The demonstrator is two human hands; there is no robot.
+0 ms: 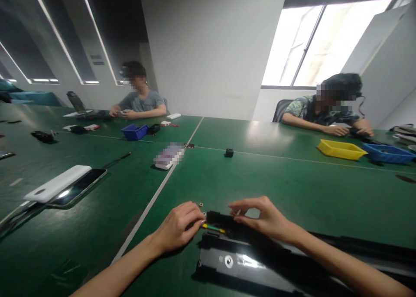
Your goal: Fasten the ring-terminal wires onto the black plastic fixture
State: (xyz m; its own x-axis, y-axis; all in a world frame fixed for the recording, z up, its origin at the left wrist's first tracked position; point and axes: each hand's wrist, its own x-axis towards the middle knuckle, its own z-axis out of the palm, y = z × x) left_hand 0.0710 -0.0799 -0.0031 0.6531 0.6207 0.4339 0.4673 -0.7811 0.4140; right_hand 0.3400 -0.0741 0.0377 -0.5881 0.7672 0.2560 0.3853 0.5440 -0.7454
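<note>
single head-worn view, looking forward and slightly down across the green table (292,180); left hand (178,228) and right hand (264,220) lie close at the lower edge, wall (211,50) and window (325,41) far beyond.

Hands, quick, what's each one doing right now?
Left hand: closed on a thin yellow-green tool.
Right hand: pinched shut at the black housing; contents unclear.

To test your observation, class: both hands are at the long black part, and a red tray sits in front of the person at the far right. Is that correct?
No: the tray is yellow, not red, as the head view shows; the rest stands.
</note>
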